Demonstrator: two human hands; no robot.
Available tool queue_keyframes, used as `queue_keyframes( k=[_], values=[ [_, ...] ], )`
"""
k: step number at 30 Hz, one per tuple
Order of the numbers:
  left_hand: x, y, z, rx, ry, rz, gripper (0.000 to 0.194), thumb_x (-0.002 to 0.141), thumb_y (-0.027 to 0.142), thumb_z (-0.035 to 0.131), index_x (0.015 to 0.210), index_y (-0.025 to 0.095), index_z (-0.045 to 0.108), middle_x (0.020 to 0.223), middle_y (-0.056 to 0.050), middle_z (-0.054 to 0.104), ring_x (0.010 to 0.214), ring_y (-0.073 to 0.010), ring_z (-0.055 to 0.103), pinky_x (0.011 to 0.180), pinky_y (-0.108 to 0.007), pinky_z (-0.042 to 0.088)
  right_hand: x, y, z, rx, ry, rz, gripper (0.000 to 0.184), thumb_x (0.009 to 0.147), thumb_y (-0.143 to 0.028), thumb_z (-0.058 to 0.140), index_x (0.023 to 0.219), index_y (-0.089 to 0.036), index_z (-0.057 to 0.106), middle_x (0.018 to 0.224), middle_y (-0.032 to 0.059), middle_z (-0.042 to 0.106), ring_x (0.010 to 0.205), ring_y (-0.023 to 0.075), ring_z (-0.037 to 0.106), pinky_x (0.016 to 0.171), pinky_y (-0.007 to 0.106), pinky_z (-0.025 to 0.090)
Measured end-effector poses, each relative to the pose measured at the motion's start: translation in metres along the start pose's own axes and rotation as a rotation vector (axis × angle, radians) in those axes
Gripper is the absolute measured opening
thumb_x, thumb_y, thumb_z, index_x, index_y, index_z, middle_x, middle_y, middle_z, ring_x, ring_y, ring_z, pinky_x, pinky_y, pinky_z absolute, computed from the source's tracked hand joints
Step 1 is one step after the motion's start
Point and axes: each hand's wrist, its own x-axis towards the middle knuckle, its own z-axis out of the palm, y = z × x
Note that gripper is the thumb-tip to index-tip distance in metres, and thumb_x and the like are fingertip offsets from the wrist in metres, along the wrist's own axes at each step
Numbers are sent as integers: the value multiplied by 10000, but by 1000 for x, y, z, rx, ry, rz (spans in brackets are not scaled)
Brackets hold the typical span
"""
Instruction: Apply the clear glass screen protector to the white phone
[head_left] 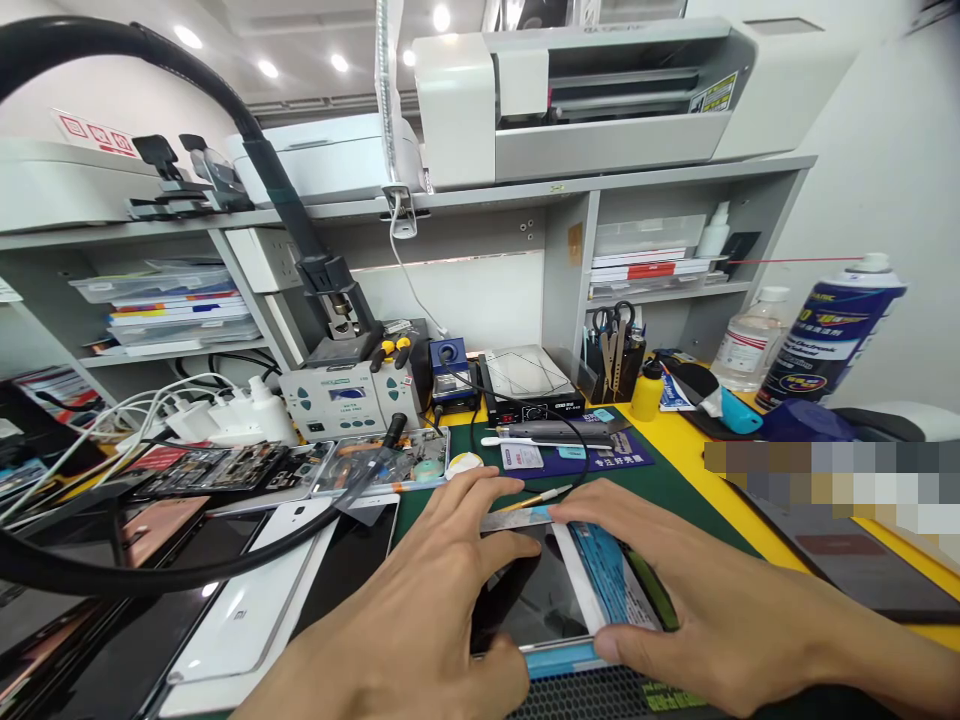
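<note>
A phone with a black, glossy screen (551, 590) lies face up between my hands, low in the middle. My left hand (431, 600) grips its left side, thumb near the lower edge and fingers bent over the screen. A blue-and-white printed sheet or packet (604, 570) runs along the phone's right side. My right hand (690, 590) spans this piece, index finger at its far end and thumb at its near end. Blue also shows below the phone's near edge. A perforated dark surface (577, 695) lies beneath. My palms hide parts of both things.
Several phones, one a white phone (251, 590), lie at left under a black hose (225, 575). Behind stand a soldering station (345, 400), a heating plate (525, 385) and a tool holder (615, 365). A spray can (829, 335) stands at right.
</note>
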Motion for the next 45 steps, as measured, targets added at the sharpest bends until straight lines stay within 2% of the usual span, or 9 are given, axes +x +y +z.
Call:
queue_keyframes(
  k=[7, 13, 19, 23, 29, 34, 39, 42, 45],
  values=[
    [3, 4, 3, -14, 3, 25, 590, 667, 204, 629, 1250, 285, 671, 1590, -87, 369, 1531, -375, 235, 1250, -589, 260, 0, -3, -1, -7, -8, -1, 663, 813, -285, 739, 1422, -234, 480, 1403, 111, 545, 1327, 313, 515, 1142, 476, 423],
    [4, 4, 5, -30, -87, -53, 751, 675, 215, 635, 1415, 326, 566, 1684, -77, 205, 1558, -452, 108, 1218, -700, 219, -1, -3, 0, -23, -2, 5, 674, 805, -312, 742, 1425, -211, 498, 1408, 134, 550, 1320, 341, 522, 1127, 503, 439],
    [9, 11, 4, -34, -38, 14, 562, 682, 269, 657, 1244, 288, 661, 1566, -102, 375, 1504, -391, 261, 1259, -614, 195, -2, -1, 1, -46, 9, 7, 687, 808, -332, 745, 1435, -205, 494, 1432, 151, 545, 1333, 366, 516, 1129, 530, 433],
    [13, 13, 6, -37, -21, 28, 565, 679, 260, 652, 1244, 266, 660, 1562, -106, 376, 1539, -363, 189, 1259, -593, 211, -4, 1, 1, -64, 1, 2, 691, 833, -355, 728, 1458, -206, 471, 1456, 154, 528, 1356, 367, 499, 1141, 547, 420],
    [15, 12, 9, -42, -53, 4, 718, 683, 271, 649, 1398, 263, 581, 1653, -133, 270, 1563, -425, 71, 1236, -680, 151, -4, 2, 2, -90, -6, 23, 706, 840, -383, 717, 1469, -181, 469, 1485, 175, 515, 1385, 389, 470, 1155, 590, 398],
    [14, 14, 10, -45, -27, 8, 699, 697, 301, 654, 1391, 250, 586, 1615, -152, 325, 1558, -400, 123, 1244, -654, 154, -4, 1, 2, -107, -8, 29, 714, 849, -370, 706, 1485, -175, 448, 1523, 177, 487, 1419, 380, 441, 1180, 574, 378],
    [18, 18, 9, -46, 21, 44, 601, 694, 312, 671, 1287, 216, 650, 1540, -159, 431, 1536, -389, 204, 1271, -599, 101, -6, 3, 3, -129, -27, 69, 727, 868, -415, 695, 1499, -178, 423, 1557, 175, 448, 1445, 376, 411, 1197, 569, 356],
    [20, 21, 5, -45, -12, 25, 659, 692, 309, 663, 1344, 217, 623, 1587, -175, 391, 1548, -391, 186, 1269, -593, 104, -5, 2, 4, -134, -25, 71, 716, 867, -407, 691, 1492, -173, 431, 1550, 176, 454, 1438, 375, 416, 1197, 563, 354],
    [18, 21, -1, -17, -77, -13, 755, 681, 279, 643, 1431, 239, 558, 1670, -174, 264, 1571, -390, 117, 1254, -617, 131, -4, 1, 3, -124, -15, 69, 707, 853, -380, 702, 1479, -170, 450, 1522, 174, 481, 1413, 371, 444, 1188, 545, 370]
  ],
)
